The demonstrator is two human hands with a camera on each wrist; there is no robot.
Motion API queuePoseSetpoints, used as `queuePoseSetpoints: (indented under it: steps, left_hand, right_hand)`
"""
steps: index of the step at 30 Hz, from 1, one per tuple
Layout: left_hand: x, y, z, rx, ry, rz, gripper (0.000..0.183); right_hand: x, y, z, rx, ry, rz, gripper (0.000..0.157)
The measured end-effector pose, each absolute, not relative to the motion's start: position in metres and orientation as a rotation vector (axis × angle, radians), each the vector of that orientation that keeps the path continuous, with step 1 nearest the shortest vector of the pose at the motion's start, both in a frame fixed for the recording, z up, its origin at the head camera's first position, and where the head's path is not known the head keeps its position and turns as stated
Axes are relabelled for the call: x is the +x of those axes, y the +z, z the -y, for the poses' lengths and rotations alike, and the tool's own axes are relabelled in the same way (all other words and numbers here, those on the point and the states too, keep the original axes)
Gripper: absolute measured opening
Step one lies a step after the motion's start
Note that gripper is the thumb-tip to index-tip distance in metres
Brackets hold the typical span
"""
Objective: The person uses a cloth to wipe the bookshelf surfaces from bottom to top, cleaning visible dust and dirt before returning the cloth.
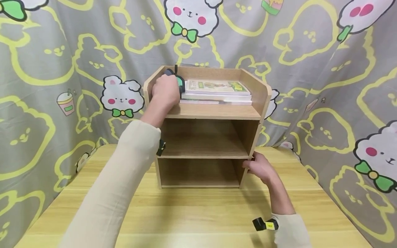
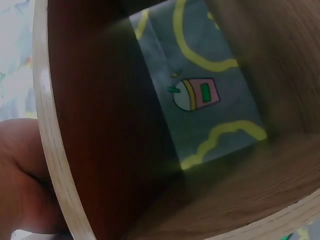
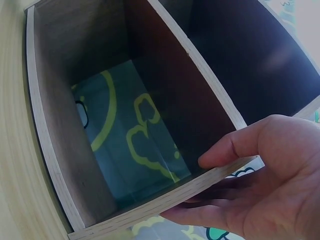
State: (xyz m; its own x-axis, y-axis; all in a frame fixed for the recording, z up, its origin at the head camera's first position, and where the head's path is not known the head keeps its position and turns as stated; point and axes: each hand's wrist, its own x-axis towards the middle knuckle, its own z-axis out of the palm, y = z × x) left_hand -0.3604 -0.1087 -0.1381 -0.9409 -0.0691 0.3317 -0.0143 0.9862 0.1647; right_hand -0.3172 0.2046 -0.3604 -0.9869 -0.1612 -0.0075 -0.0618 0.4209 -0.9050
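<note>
A small wooden shelf unit (image 1: 214, 112) with an open top tray and two compartments stands on the table. My left hand (image 1: 166, 90) is over the top tray's left end, gripping a dark blue and green object (image 1: 181, 82) with a black loop; its kind is unclear and my fingertips are hidden. Beside it lies a stack of books (image 1: 217, 86). Lower down, my right hand (image 1: 261, 168) holds the unit's right side panel. The right wrist view shows that thumb (image 3: 225, 150) inside the lower compartment and the fingers outside. In the left wrist view, only part of my left hand (image 2: 22, 180) shows.
The light wooden table (image 1: 186, 220) extends in front of the unit and to both sides. A grey curtain (image 1: 93, 65) with yellow outlines and white cartoon animals hangs behind and along the sides. Through the compartments' open back, curtain fabric (image 3: 130, 130) is visible.
</note>
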Motion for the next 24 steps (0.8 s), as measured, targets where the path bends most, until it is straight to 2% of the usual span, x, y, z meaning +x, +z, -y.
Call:
queuePoseSetpoints:
  steps: [14, 19, 24]
  left_hand:
    - [-0.397, -0.15, 0.113, 0.097, -0.563, 2.725, 0.034]
    - [-0.399, -0.149, 0.112, 0.122, -0.58, 2.736, 0.034]
    - [-0.394, -0.143, 0.109, 0.168, -0.475, 2.784, 0.042]
  right_hand:
    - [-0.317, -0.362, -0.206, -0.215, -1.655, -2.549, 0.057]
    - [-0.316, -0.361, -0.207, -0.227, -1.653, -2.564, 0.057]
    - [-0.318, -0.362, -0.206, -0.205, -1.642, -2.557, 0.058]
